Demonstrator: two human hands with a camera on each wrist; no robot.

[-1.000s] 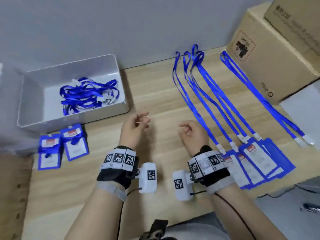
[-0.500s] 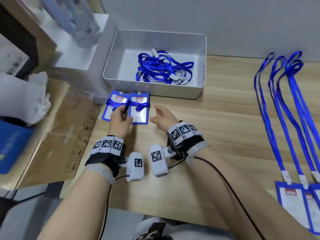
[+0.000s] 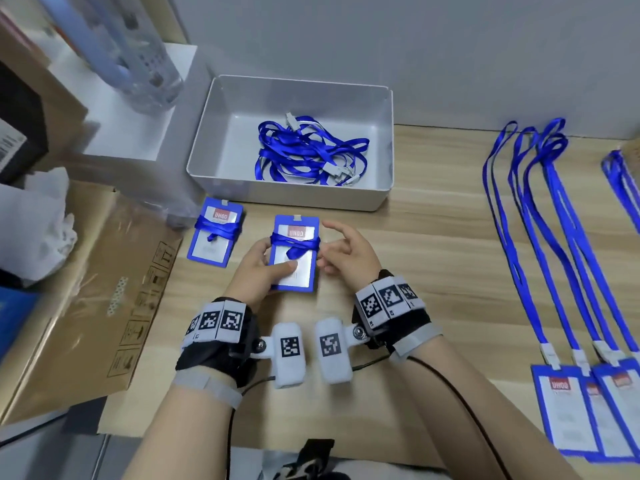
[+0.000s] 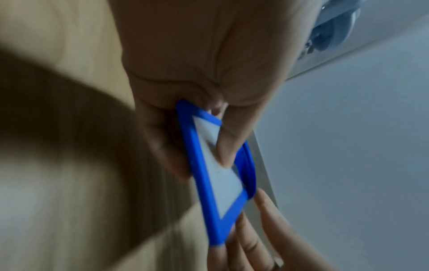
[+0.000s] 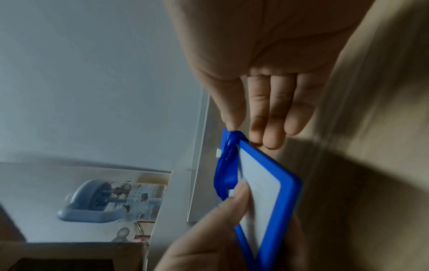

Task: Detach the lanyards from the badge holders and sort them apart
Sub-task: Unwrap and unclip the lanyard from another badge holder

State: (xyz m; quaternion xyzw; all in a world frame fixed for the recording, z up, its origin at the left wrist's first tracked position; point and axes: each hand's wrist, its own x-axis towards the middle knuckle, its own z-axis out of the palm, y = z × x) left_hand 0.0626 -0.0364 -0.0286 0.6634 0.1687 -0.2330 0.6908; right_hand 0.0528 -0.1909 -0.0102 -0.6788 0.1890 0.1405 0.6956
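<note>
My left hand grips a blue badge holder just above the wooden table, thumb on its clear face. A blue lanyard is wrapped and knotted around its middle. My right hand is at the holder's right edge, with straight fingers and the thumb tip touching the wrapped lanyard. A second wrapped badge holder lies to the left. Loose lanyards fill the grey tray behind.
Several lanyards lie stretched out on the right, still clipped to badge holders at the near right. A flat cardboard box, white plastic and a clear bottle crowd the left side.
The view has swung left to the tray. My left hand has lifted the right one of the two wrapped holders toward me, and my right hand has come to its edge.
</note>
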